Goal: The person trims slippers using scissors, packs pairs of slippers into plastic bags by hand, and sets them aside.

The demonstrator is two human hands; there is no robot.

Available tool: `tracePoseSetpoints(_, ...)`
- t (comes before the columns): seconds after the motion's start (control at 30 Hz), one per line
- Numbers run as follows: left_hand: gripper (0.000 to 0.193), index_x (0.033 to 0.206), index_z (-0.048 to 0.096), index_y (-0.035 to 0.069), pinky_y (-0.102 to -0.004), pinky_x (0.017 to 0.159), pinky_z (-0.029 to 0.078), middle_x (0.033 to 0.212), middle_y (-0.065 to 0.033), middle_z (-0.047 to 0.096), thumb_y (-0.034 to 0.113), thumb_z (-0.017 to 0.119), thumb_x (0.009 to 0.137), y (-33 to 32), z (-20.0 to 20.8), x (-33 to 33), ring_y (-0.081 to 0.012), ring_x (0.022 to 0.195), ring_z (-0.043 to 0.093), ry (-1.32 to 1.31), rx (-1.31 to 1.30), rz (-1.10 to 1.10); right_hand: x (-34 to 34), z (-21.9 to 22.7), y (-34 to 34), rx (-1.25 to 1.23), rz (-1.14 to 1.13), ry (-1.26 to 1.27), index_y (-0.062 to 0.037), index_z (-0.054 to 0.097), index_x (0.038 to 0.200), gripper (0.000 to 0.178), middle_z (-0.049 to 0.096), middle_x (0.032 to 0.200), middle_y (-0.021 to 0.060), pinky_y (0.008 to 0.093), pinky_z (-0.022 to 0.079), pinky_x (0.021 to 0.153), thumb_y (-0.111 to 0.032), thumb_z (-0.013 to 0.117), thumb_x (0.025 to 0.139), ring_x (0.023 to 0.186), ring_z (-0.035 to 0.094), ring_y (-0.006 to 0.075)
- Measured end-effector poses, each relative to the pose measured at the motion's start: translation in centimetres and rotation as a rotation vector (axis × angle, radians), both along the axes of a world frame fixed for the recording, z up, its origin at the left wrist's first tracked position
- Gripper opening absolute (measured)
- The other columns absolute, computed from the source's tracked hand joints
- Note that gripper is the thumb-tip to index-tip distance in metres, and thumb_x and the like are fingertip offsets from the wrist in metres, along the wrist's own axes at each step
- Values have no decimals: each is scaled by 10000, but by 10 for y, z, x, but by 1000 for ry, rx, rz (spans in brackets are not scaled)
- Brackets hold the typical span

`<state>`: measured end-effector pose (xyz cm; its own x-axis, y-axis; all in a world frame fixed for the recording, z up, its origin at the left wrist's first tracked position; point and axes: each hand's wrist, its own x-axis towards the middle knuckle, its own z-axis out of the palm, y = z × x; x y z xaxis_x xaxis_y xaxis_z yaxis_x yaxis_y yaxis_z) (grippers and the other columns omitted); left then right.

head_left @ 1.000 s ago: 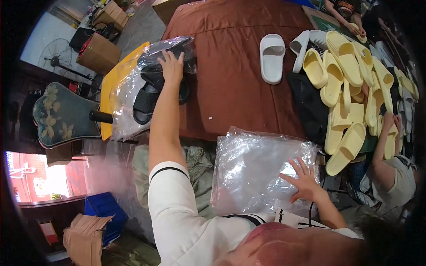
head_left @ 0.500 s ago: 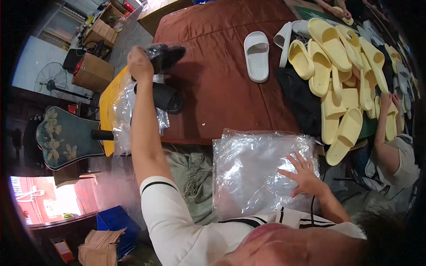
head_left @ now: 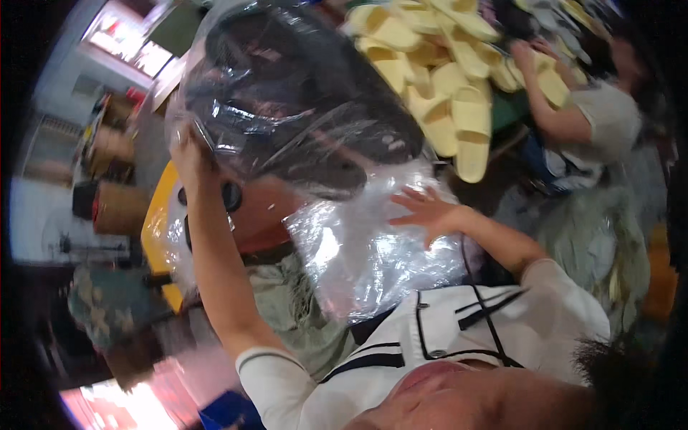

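My left hand [head_left: 188,152] grips the edge of a clear plastic bag with black slippers inside [head_left: 301,107] and holds it raised, close to the camera. My right hand [head_left: 424,212] is open with fingers spread, resting on a stack of clear plastic bags [head_left: 373,251] in front of me. The raised bag hides most of the brown table behind it.
A pile of pale yellow slippers [head_left: 444,79] lies at the upper right. Another person in a grey top [head_left: 595,115] reaches into that pile. A yellow tray with more bagged black slippers [head_left: 161,229] sits at my left. Cardboard boxes [head_left: 111,208] stand further left.
My left hand has lifted the bagged black slippers off the left pile and swung them up toward the camera. My view has tilted and shifted. My right hand stays on the plastic bags.
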<state>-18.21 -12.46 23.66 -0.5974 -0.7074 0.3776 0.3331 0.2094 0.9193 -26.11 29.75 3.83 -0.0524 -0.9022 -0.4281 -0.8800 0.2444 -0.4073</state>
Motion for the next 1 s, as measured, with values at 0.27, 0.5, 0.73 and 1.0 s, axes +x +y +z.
tracePoseSetpoints(0.27,342,1235,591,-16,-457,819,551,1121,-141,632,189,550,964,161,-178,114,-268,971,638,-54,879,15,-3,-48,42,-176,-216,-122,-125,496,1452,864,493,1396,162,445,402,1058,-240,874,684,1259,475,327)
tracePoseSetpoints(0.5,238,1078,617,21,-362,700,509,938,-71,628,210,497,997,255,-243,218,-201,866,607,-306,903,269,-19,-97,52,-515,-146,19,-7,413,1430,1078,521,1371,232,536,375,1078,-287,967,548,1258,523,417)
tracePoseSetpoints(0.73,152,1044,574,2,-337,728,574,909,-69,606,128,505,994,284,-213,260,-205,854,679,-527,720,69,-27,-64,90,-355,-144,-22,-144,342,1574,1026,291,1642,207,609,20,1231,-459,840,734,1566,113,350)
tracePoseSetpoints(1.0,403,1311,569,-23,-292,713,554,995,-119,718,193,648,981,231,-162,313,-173,872,689,-1107,166,-187,-36,23,129,-547,-576,-311,-10,698,1199,367,724,1101,107,323,511,934,-82,752,843,1037,667,230)
